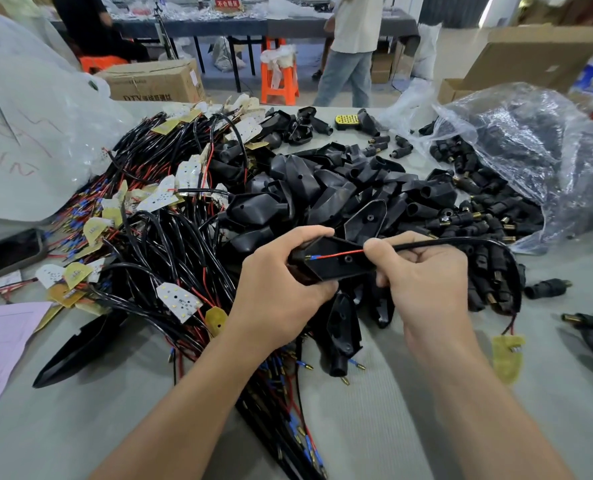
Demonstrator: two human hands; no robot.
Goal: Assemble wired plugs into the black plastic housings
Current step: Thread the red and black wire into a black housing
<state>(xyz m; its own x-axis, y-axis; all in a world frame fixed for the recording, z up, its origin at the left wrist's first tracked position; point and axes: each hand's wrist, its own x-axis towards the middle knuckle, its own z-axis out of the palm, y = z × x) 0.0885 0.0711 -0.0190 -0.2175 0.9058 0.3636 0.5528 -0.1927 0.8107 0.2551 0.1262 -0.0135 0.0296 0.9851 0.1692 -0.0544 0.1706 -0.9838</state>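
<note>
At frame centre, your left hand [281,289] gripped one black housing [336,268]; your right hand [423,271] pinched one wired plug [437,243] by its cable across it. An uncountable housing heap [340,188] crowded behind, a wire tangle [170,233] left, one plastic bag [530,140] upper right.

Head cam, fwd-down, close over table [409,393]

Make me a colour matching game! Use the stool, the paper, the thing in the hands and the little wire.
Things
1. stool
2. sheet of paper
3. housing held in the left hand
4. thin wire running from the cable pinched by the right hand

Colours
A. red
B. black
C. orange
D. pink

Pairs: 1-C, 2-D, 3-B, 4-A
</note>
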